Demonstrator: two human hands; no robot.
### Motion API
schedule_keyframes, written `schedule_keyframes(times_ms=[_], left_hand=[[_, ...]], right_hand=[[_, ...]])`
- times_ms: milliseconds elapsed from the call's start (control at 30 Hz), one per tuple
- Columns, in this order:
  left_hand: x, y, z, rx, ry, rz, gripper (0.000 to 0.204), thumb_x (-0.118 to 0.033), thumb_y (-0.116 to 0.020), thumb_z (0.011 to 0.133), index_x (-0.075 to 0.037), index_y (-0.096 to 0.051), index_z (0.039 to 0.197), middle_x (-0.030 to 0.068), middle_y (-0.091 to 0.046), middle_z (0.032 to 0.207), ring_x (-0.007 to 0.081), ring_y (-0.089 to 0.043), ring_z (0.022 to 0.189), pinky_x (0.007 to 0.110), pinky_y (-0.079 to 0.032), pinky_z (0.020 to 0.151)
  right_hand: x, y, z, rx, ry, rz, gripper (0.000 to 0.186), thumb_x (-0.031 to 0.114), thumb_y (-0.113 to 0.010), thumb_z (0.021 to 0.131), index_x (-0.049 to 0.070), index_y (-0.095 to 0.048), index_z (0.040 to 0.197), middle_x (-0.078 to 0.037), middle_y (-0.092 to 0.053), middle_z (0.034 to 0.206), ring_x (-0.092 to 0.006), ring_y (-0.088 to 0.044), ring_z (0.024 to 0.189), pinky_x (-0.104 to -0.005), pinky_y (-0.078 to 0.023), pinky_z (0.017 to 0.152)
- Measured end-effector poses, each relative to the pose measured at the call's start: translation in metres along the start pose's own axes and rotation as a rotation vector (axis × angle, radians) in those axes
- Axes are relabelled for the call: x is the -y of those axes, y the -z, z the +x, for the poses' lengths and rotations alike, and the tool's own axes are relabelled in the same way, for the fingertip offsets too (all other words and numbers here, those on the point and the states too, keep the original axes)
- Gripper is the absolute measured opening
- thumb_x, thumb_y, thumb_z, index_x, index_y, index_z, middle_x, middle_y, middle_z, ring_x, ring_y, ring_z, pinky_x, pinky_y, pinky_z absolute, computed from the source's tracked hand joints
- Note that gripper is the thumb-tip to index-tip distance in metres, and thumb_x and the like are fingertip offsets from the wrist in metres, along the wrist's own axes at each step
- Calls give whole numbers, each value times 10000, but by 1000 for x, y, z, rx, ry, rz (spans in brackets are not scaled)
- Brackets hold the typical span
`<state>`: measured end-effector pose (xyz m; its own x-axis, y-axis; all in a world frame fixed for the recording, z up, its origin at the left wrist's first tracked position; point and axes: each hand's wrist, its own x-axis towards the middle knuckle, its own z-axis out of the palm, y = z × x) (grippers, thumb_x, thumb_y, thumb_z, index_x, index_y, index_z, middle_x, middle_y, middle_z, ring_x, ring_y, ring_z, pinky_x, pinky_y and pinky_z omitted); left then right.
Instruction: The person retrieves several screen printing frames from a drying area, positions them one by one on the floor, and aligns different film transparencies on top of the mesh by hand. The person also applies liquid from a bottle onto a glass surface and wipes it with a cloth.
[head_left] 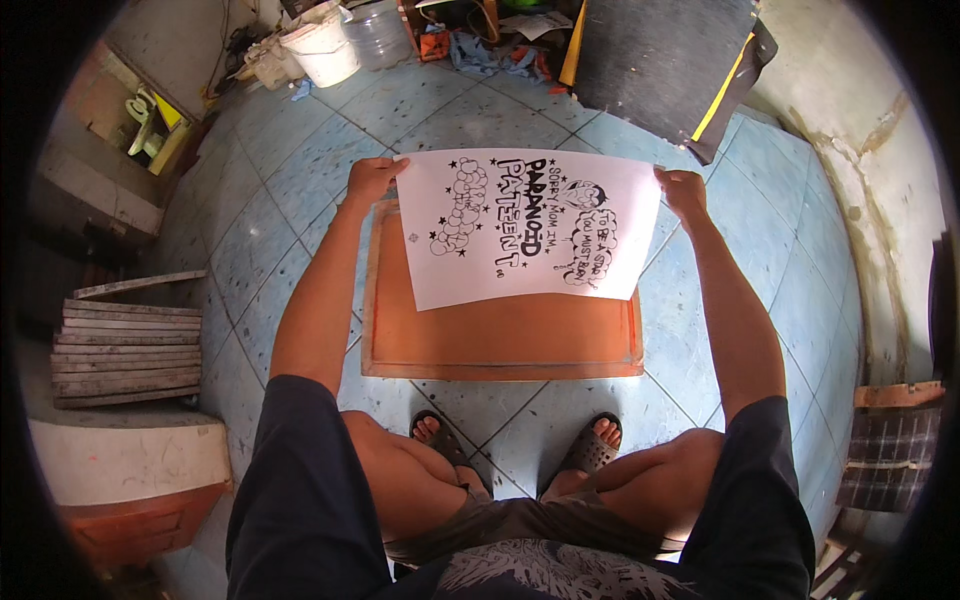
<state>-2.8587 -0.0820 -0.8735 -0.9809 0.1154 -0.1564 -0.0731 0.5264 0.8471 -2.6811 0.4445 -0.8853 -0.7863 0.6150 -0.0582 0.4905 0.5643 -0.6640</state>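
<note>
A white sheet (pixel 480 230) printed with black lettering and drawings is stretched between my two hands. My left hand (pixel 376 180) pinches its upper left corner, and my right hand (pixel 682 190) pinches the upper right one. Beneath the sheet lies an orange framed screen (pixel 500 345) on the tiled floor; its far part is hidden by the paper. The sheet's near edge curves a little above the orange surface, and whether it touches there I cannot tell.
My sandalled feet (pixel 595 445) stand at the screen's near side. Stacked frames (pixel 130 345) lie at the left. A white bucket (pixel 322 55), a clear plastic container (pixel 377 35) and blue rags (pixel 470 52) sit at the back. A large dark board (pixel 660 60) leans at the far right.
</note>
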Motion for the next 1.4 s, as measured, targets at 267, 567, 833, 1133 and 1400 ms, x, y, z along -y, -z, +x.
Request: schedule_keyframes(times_ms=[267,567,833,1133,1400], left_hand=[[-6,2,-1,-29,-14,17,458,-388,-803,753,30,-713,917,90,-709,838,157,-678,725,263,-539,679],[-13,6,-7,-73,-108,96,392,-393,-775,775,-19,-733,882,61,-708,818,131,-659,710,253,-512,635],[-9,24,-66,-278,-513,173,377,-375,-735,824,-9,-708,910,17,-658,719,72,-575,638,232,-461,585],[149,-9,-205,72,-273,-43,237,-124,-632,912,69,-657,1047,129,-705,940,179,-684,867,295,-538,786],[275,-94,-226,105,141,-564,447,-280,-729,842,109,-642,1045,182,-685,993,250,-679,886,362,-568,813]], right_hand=[[6,0,-4,-32,8,16,406,463,-693,806,69,-739,893,-149,-711,893,-293,-674,887,-401,-501,812],[16,5,-19,-56,53,50,356,410,-657,861,64,-733,896,-99,-705,770,-209,-669,702,-350,-516,706],[4,25,-86,127,272,570,376,290,-522,976,-47,-584,1131,-157,-685,1076,-213,-707,851,-295,-542,756],[-130,-37,-208,306,105,627,352,284,-515,982,-35,-608,1100,-124,-669,1035,-249,-698,881,-320,-548,757],[-244,-148,-245,342,-197,608,279,173,-659,889,-12,-614,1094,-126,-691,951,-244,-702,781,-326,-568,664]])
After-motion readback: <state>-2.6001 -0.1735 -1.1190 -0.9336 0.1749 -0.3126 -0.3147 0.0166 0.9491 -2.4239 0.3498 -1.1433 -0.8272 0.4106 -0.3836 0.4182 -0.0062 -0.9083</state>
